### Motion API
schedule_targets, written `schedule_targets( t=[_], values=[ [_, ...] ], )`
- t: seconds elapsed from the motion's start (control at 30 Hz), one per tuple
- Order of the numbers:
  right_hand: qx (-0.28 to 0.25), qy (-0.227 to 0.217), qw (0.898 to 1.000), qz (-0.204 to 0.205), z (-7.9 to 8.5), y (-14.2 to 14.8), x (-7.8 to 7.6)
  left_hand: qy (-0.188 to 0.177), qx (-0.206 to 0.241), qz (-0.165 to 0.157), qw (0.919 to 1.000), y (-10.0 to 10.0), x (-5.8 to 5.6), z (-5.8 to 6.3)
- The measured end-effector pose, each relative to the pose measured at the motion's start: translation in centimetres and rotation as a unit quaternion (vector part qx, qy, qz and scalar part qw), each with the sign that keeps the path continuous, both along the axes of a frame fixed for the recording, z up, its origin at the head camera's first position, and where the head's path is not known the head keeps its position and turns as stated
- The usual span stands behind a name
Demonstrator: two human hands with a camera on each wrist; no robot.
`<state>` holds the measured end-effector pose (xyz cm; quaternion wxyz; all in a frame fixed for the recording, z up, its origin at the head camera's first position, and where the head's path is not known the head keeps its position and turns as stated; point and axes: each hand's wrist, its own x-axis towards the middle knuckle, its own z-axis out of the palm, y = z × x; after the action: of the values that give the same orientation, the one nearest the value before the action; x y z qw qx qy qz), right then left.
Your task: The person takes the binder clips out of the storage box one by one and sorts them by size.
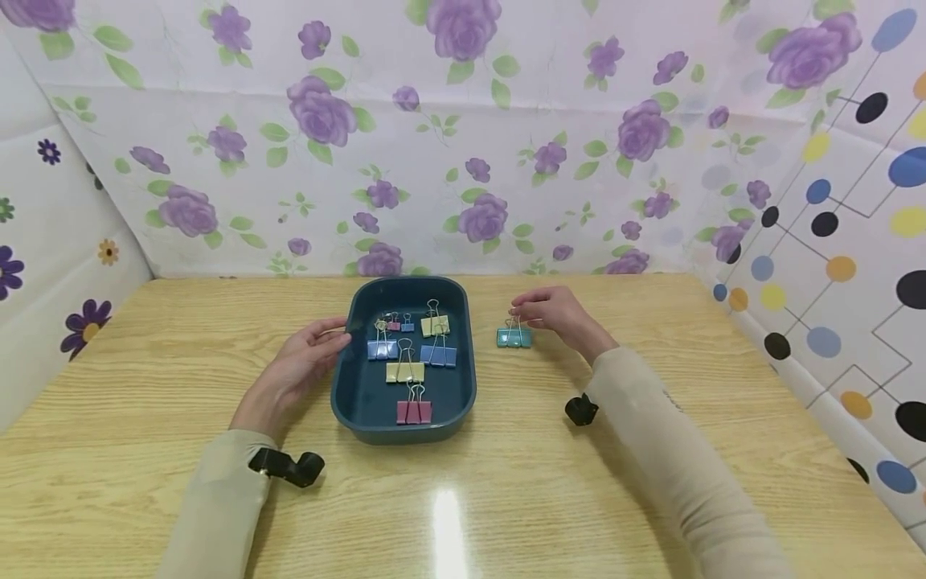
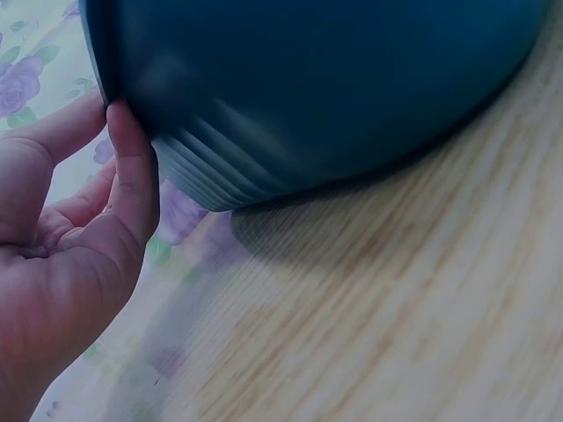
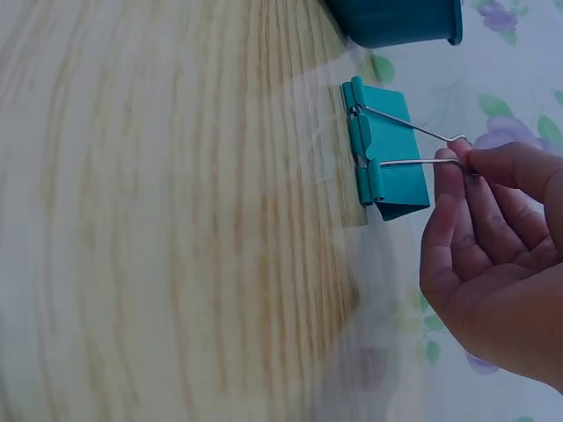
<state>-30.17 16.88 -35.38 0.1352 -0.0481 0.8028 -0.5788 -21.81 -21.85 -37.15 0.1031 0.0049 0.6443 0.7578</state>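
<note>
My right hand point(image 1: 555, 314) pinches a wire handle of a teal binder clip point(image 1: 514, 338) between thumb and fingertips. The clip sits to the right of a dark teal plastic tray point(image 1: 369, 402), and the right wrist view shows the wire pinched close up. At the tray's left side, my left hand point(image 1: 307, 362) pinches the rim; the left wrist view has thumb and finger meeting there. Inside the tray are a red binder clip point(image 1: 414, 412), a yellow one point(image 1: 405, 372), a blue one point(image 1: 438, 356) and several others, some of them small.
The wooden table point(image 1: 506, 490) carries the tray and the teal clip. A floral cloth point(image 1: 405, 161) hangs behind its far edge, and a dotted cloth point(image 1: 839, 265) runs along the right side. Black wrist mounts point(image 1: 289, 466) sit on both sleeves.
</note>
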Motion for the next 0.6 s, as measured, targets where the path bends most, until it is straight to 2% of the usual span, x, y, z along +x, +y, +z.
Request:
schedule_targets(
  t=[0.37, 0.6],
  values=[
    [-0.002, -0.014, 0.999, 0.029, -0.18, 0.39, -0.06, -0.009, 0.000, 0.003, 1.0000, 0.09, -0.04, 0.04],
    [-0.009, -0.011, 1.000, 0.025, 0.10, 0.50, 0.12, -0.003, 0.031, -0.004, 0.9995, 0.06, -0.06, -0.06]
  ],
)
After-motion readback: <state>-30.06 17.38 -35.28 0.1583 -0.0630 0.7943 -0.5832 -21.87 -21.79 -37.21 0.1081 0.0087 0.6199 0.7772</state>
